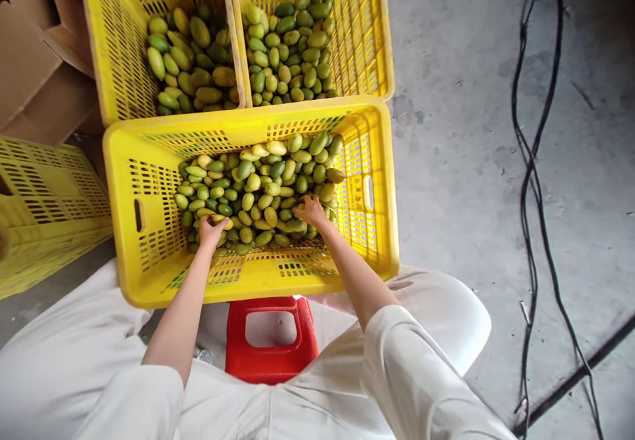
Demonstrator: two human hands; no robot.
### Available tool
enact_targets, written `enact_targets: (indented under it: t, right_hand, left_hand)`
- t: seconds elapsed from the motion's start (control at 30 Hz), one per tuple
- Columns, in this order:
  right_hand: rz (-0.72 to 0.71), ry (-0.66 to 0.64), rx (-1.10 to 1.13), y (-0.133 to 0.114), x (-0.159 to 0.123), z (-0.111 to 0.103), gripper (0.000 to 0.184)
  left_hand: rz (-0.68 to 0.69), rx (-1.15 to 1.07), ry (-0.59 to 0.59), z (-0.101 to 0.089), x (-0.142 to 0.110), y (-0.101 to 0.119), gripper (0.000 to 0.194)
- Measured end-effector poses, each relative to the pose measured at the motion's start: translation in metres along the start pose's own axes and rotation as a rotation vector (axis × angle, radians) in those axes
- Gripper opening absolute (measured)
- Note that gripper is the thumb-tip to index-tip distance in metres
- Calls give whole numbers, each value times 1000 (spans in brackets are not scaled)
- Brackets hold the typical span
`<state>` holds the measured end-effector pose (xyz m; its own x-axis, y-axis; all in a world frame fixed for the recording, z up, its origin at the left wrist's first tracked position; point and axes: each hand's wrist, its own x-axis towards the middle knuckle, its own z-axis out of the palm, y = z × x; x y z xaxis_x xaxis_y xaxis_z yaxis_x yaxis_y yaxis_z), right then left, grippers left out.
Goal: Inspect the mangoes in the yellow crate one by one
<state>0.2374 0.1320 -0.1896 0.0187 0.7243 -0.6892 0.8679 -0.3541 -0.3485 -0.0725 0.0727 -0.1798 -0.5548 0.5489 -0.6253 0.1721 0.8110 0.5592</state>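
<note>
In front of me a yellow plastic crate [253, 289] holds many small oval fruits [270, 216], green to yellowish. My left hand [211, 233] is at the near left side of the pile, its thumb and fingers closed on a yellowish-green fruit [223, 221]. Farther right, my right hand [312, 211] reaches into the same pile. Its fingers are bent around a green fruit [299, 207], which they partly hide. Other fruits lie against both hands.
Two more yellow crates, a left one [116, 43] and a right one [364, 36], hold similar fruits beyond mine. Another crate [49, 188] and cardboard [34, 63] are at left. A red stool [270, 364] sits below. Black cable [530, 162] crosses the grey floor.
</note>
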Motion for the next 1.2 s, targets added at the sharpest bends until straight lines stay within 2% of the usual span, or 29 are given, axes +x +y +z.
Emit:
enact_targets:
  t: [0.07,0.13,0.2,0.3,0.37,0.47,0.53,0.63,0.7,0.77,0.87,0.97,1.07,1.2]
  right_hand:
    - [22,12,6,-3,1,-3,52]
    - [39,120,12,-8,3,-5,55]
    - [51,219,9,-15,7,-8,50]
    - [95,239,15,-26,18,-15,39]
    - [149,249,53,-29,27,-20,36]
    - [163,285,225,-26,34,-25,38]
    - [111,266,447,-22,29,-27,41]
    - [18,154,955,-20,2,-30,43]
    - [-48,57,1278,-24,-29,-33,43]
    - [-128,-11,1460,-33,-67,-34,45]
    - [-206,8,1615,-46,-122,-34,44]
    - [-233,84,1708,-53,-159,-29,44]
    - [-222,125,1743,-49,-175,-21,46]
    - [-149,118,1732,-35,-181,-6,41]
  left_hand:
    - [-145,-205,21,-5,-4,8,32]
    - [-288,-389,53,-10,-12,18,24]
    - [-366,-535,19,-15,-24,26,19]
    - [-309,-669,-179,-21,-52,33,14]
    - [-254,-683,-268,-23,-71,34,17]
    - [-173,-701,-258,-22,-95,34,30]
    - [-124,-737,-249,-21,-105,36,35]
    - [-109,-799,-283,-24,-114,43,35]
    - [-126,-843,-302,-29,-118,50,31]
    - [-131,-892,-329,-37,-123,58,26]
    - [-74,-970,-405,-51,-136,66,31]
    - [31,-1017,-470,-63,-153,66,38]
    - [82,-1032,-436,-68,-164,55,30]
    - [-16,-1145,-355,-62,-164,38,26]
